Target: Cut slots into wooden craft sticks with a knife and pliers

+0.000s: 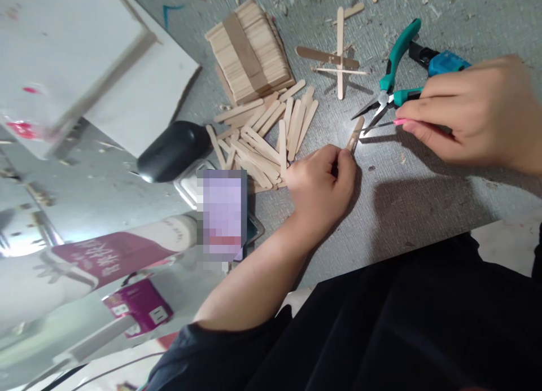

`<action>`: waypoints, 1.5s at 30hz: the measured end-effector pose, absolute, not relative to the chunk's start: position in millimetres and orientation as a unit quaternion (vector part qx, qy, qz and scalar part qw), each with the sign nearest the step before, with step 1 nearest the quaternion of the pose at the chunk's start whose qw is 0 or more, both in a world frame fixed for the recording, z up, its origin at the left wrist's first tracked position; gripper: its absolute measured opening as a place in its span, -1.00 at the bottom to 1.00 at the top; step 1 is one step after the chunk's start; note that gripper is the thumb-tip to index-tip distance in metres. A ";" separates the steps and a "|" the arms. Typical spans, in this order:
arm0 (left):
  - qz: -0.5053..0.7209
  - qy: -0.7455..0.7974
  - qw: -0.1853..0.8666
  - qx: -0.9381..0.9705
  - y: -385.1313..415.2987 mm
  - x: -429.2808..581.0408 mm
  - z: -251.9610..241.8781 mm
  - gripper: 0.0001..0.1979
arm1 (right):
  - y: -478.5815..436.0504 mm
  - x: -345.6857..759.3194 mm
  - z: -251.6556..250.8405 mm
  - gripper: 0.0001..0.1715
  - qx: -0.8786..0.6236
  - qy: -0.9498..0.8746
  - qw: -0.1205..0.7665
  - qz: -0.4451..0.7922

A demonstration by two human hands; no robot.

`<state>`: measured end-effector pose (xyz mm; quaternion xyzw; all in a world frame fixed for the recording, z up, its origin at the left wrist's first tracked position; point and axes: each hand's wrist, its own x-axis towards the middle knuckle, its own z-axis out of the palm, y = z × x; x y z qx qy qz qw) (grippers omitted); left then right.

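My left hand is closed round a short wooden stick, whose tip pokes out above my fingers. My right hand is closed on a thin pink-tipped tool that points left toward the stick. Teal-handled pliers lie on the grey table just under my right fingers, jaws open toward the stick. A loose pile of wooden sticks lies left of my left hand.
A banded stack of sticks sits behind the pile. A crossed stick assembly lies at the back. A black rounded case, a phone and a white board are at the left. Dark clothing covers my lap.
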<state>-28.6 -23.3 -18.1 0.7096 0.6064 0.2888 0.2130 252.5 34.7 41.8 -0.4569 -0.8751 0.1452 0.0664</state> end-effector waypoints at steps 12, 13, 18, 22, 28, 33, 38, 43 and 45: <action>0.300 0.605 0.207 0.708 -23.4 -27.7 -20.5 -0.56 | 33.6 249.2 36.2 -0.41 -0.444 -0.877 0.057 0.172; 0.301 0.604 0.207 0.708 -23.4 -27.7 -20.7 -0.56 | 33.8 249.6 35.1 -0.42 -0.440 -0.879 0.062 0.172; 0.291 0.604 0.212 0.712 -23.7 -28.3 -20.8 -0.56 | 33.3 249.5 32.1 -0.43 -0.439 -0.881 0.057 0.165; 0.289 0.601 0.203 0.717 -24.4 -28.7 -20.8 -0.57 | 30.6 247.7 35.9 -0.36 -0.452 -0.882 0.021 0.130; 0.279 0.603 0.196 0.721 -25.0 -28.7 -21.6 -0.54 | 26.1 243.9 42.5 -0.25 -0.449 -0.890 -0.007 0.075; 0.281 0.601 0.177 0.727 -26.5 -28.3 -25.6 -0.53 | 25.8 241.8 43.9 -0.31 -0.442 -0.895 -0.027 0.060; 0.272 0.605 0.166 0.730 -26.8 -28.3 -27.6 -0.54 | 27.7 244.1 40.6 -0.44 -0.438 -0.889 0.001 0.134; 0.262 0.602 0.173 0.734 -26.8 -29.2 -27.0 -0.52 | 29.5 243.6 39.8 -0.32 -0.447 -0.864 0.053 0.225; 0.260 0.603 0.174 0.733 -26.9 -29.7 -27.3 -0.52 | 31.1 241.7 41.5 -0.32 -0.464 -0.843 0.055 0.266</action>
